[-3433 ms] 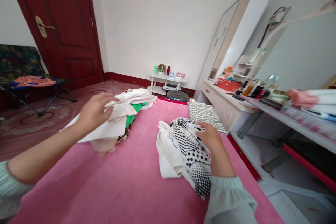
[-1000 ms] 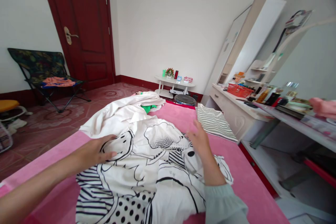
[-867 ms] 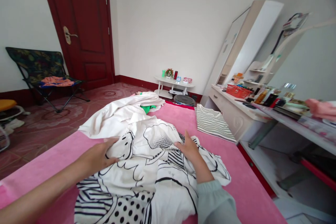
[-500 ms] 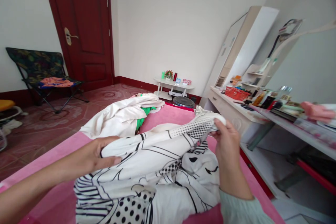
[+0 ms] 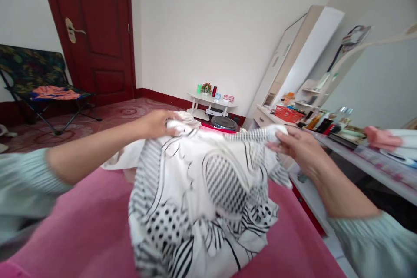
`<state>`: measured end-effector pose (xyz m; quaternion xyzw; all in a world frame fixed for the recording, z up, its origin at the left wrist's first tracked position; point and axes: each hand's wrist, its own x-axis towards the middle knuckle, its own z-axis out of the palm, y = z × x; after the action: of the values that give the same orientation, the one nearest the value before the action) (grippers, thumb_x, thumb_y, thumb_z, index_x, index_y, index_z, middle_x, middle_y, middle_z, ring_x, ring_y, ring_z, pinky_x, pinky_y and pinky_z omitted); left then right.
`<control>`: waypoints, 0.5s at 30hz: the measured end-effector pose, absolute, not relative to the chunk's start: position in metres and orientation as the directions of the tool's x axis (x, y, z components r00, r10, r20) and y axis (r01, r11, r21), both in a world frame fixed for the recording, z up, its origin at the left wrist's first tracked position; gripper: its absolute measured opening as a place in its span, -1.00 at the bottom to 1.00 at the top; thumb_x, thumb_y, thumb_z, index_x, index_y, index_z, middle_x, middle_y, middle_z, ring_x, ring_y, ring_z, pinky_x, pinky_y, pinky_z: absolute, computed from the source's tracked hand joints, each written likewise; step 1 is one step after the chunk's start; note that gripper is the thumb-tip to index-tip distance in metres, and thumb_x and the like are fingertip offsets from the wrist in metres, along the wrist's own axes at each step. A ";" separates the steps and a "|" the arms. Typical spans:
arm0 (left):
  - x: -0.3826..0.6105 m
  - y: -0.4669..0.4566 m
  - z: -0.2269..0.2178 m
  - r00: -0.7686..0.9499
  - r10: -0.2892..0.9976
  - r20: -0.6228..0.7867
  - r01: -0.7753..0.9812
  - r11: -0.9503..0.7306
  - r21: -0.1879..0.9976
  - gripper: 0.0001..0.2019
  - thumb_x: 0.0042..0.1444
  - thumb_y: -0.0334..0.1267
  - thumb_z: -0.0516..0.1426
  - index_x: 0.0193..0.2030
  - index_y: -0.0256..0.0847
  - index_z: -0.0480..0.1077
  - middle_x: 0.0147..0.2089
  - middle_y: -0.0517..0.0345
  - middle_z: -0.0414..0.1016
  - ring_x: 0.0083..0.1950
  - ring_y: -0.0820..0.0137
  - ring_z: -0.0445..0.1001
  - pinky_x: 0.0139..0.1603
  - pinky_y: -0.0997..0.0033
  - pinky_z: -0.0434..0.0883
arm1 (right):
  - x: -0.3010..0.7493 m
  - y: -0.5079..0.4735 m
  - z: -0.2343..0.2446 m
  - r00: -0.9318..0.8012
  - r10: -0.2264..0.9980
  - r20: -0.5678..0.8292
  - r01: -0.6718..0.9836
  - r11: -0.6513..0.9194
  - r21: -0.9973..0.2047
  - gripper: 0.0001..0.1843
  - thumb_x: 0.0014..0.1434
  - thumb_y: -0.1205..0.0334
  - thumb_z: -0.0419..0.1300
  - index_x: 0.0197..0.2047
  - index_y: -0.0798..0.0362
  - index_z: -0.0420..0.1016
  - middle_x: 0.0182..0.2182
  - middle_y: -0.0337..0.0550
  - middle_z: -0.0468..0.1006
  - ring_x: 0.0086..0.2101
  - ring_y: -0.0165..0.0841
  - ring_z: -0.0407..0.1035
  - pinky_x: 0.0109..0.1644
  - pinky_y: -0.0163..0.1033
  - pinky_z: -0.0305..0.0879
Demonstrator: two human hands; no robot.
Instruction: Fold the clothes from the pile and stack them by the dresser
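A white garment with black stripes, dots and line drawings [image 5: 195, 182] hangs stretched between my two hands, somewhat blurred by motion. My left hand [image 5: 158, 125] grips its upper left edge, fingers closed on the cloth. At the upper right edge my right hand [image 5: 293, 141] pinches the fabric between thumb and fingers. The garment's lower part rests in folds on the pink bed cover [image 5: 87, 221]. Behind it, partly hidden by my left arm and the cloth, lies a plain white garment [image 5: 125, 156].
To the right stands a dressing table [image 5: 352, 152] with bottles, a red basket [image 5: 288, 114] and a mirror. A low white table [image 5: 213, 100] holds small items by the wall. On the left, a folding chair [image 5: 35, 69] carries orange cloth [image 5: 55, 93] near a red door [image 5: 94, 30].
Both hands have lifted the patterned garment's upper edge and spread it out, so more of its front shows. My left hand has moved up and to the right. The view has shifted slightly.
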<state>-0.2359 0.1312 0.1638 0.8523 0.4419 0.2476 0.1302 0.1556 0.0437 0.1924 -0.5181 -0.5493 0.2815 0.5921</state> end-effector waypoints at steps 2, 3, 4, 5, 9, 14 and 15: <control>-0.211 0.162 0.170 0.317 0.783 0.534 0.745 -0.555 0.371 -0.59 0.09 -0.18 0.12 0.09 -0.23 0.35 0.06 0.02 0.38 0.10 0.19 0.33 0.17 0.15 0.23 | 0.161 0.077 0.186 0.302 0.866 0.398 0.227 0.340 -0.913 -0.50 -0.12 0.22 0.35 -0.05 -0.03 0.42 -0.06 -0.04 0.50 -0.21 -0.22 0.49 -0.23 -0.15 0.46; -0.202 0.168 0.164 0.292 0.753 0.590 0.755 -0.561 0.341 -0.58 0.11 -0.20 0.11 0.13 -0.24 0.32 0.10 -0.02 0.34 0.15 0.18 0.28 0.21 0.12 0.19 | 0.164 0.085 0.176 0.311 0.865 0.395 0.282 0.313 -0.907 -0.41 -0.11 0.19 0.33 0.04 -0.06 0.36 0.06 -0.02 0.41 -0.11 -0.20 0.45 -0.15 -0.10 0.44; -0.196 0.167 0.154 0.308 0.731 0.609 0.751 -0.580 0.316 -0.56 0.13 -0.19 0.11 0.15 -0.24 0.29 0.13 -0.05 0.31 0.19 0.16 0.24 0.23 0.09 0.16 | 0.166 0.088 0.163 0.298 0.865 0.403 0.357 0.291 -0.888 -0.37 -0.09 0.15 0.32 0.09 -0.06 0.31 0.13 0.00 0.35 -0.05 -0.17 0.42 -0.09 -0.05 0.41; -0.191 0.160 0.140 0.359 0.717 0.598 0.732 -0.613 0.296 -0.55 0.13 -0.16 0.11 0.16 -0.24 0.28 0.16 -0.06 0.28 0.22 0.15 0.20 0.25 0.06 0.13 | 0.169 0.086 0.145 0.252 0.882 0.398 0.444 0.260 -0.858 -0.37 -0.07 0.12 0.30 0.11 -0.03 0.31 0.15 0.03 0.33 -0.03 -0.14 0.39 -0.05 0.00 0.39; -0.184 0.090 0.069 0.672 0.680 0.293 0.579 -0.729 0.365 -0.42 0.13 0.02 0.12 0.28 -0.03 0.17 0.38 -0.01 0.02 0.34 0.06 0.06 0.27 0.00 0.13 | 0.180 0.047 0.060 0.003 0.959 0.283 0.720 0.195 -0.667 -0.55 -0.01 0.10 0.22 -0.04 0.05 0.46 0.01 0.01 0.47 0.02 -0.09 0.34 0.12 0.07 0.24; -0.171 0.030 0.026 0.782 0.614 0.103 0.498 -0.716 0.490 -0.06 -0.04 0.02 0.25 0.40 0.06 -0.18 0.44 -0.01 -0.18 0.38 0.01 -0.01 0.28 0.01 0.14 | 0.208 0.009 0.003 0.016 0.982 0.190 0.794 0.103 -0.600 -0.37 -0.04 0.06 0.26 0.11 0.08 0.38 0.12 0.05 0.38 0.12 -0.09 0.26 0.23 0.02 0.13; -0.167 0.030 0.024 0.781 0.615 0.111 0.495 -0.716 0.492 -0.04 -0.04 -0.03 0.26 0.41 0.06 -0.22 0.45 0.00 -0.19 0.38 0.03 -0.02 0.29 0.02 0.13 | 0.215 0.008 0.000 0.030 0.981 0.190 0.784 0.095 -0.613 -0.34 -0.05 0.05 0.27 0.13 0.08 0.37 0.14 0.05 0.36 0.13 -0.08 0.24 0.24 0.02 0.11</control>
<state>-0.1666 0.0295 0.0237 0.9166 0.3027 0.1344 0.2240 0.2151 0.0076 -0.0001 -0.6522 -0.6768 0.1645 0.2991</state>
